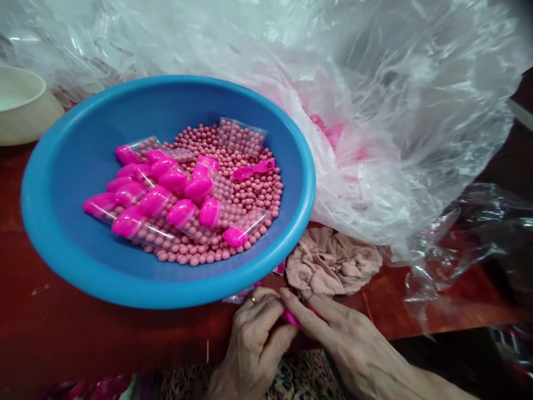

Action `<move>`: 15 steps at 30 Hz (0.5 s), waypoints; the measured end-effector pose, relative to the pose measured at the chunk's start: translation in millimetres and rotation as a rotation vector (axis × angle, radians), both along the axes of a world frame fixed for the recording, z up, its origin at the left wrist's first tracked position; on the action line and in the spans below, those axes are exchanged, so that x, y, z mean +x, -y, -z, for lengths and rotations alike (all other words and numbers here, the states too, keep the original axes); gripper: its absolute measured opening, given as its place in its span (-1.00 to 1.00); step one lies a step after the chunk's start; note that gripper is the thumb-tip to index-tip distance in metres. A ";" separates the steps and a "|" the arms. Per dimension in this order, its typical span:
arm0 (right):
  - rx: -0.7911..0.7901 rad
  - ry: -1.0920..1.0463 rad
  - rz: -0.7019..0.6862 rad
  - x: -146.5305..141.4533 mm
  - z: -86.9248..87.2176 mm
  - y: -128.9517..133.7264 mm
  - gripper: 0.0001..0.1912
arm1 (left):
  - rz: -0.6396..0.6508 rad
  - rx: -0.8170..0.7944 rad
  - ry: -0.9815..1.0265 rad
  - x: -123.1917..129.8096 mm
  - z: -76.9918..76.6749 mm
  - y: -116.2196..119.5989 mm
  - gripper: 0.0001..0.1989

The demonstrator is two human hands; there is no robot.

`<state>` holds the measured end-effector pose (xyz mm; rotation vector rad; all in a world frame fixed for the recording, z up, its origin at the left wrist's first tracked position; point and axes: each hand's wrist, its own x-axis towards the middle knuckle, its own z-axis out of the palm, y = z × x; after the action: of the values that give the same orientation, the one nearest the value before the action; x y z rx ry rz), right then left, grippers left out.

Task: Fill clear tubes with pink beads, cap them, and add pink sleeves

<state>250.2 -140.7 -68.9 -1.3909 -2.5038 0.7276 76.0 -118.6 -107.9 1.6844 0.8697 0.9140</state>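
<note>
At the near side of the blue basin point(169, 298), the pink piece point(290, 318) between my left hand point(256, 336) and right hand point(345, 330) looks like smooth, shiny plastic; my ring point(252, 300) is polished yellow metal. The basin itself is smooth plastic with a soft sheen. Inside it, the caps point(156, 200) are glossy plastic, the tubes point(156, 237) clear and shiny, the beads point(254, 195) smooth with a low, satiny lustre. Right of it lie a matt, crumpled cloth point(333, 264) and thin, wrinkled, glinting plastic film point(383, 139). Under it, the table point(54, 328) looks smooth, seemingly varnished wood.
</note>
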 end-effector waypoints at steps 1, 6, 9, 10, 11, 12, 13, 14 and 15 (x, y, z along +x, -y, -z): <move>0.021 -0.009 -0.006 0.3 0.7 1.0 -0.49 | -0.012 0.014 -0.019 0.2 0.9 0.4 -0.81; 0.098 -0.079 0.010 -3.3 11.2 7.0 -0.47 | -0.068 0.125 -0.038 1.7 5.0 -1.2 -0.72; 0.167 -0.066 0.048 -9.2 18.9 12.2 -0.39 | -0.082 0.170 -0.002 1.2 5.4 -3.2 -0.78; 0.212 -0.051 0.057 -11.5 20.7 13.4 -0.37 | -0.078 0.175 0.004 0.7 5.4 -3.6 -0.80; 0.257 -0.038 0.061 -13.5 22.1 14.1 -0.37 | -0.075 0.179 0.013 0.2 5.3 -3.8 -0.82; 0.284 -0.029 0.061 -15.0 22.9 14.2 -0.38 | -0.067 0.182 0.026 -0.3 5.1 -4.0 -0.82; 0.295 -0.031 0.058 -15.8 23.3 13.9 -0.38 | -0.059 0.181 0.041 -0.7 4.8 -4.0 -0.83; 0.287 -0.046 0.061 -15.7 23.4 13.4 -0.39 | -0.050 0.176 0.057 -0.9 4.4 -3.9 -0.84; 0.254 -0.075 0.066 -14.5 23.0 12.7 -0.40 | -0.043 0.166 0.071 -1.0 4.0 -3.8 -0.85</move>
<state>235.7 -153.4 -91.9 -1.3234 -2.3819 0.4228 75.0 -114.8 -111.9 1.7687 0.8034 1.0940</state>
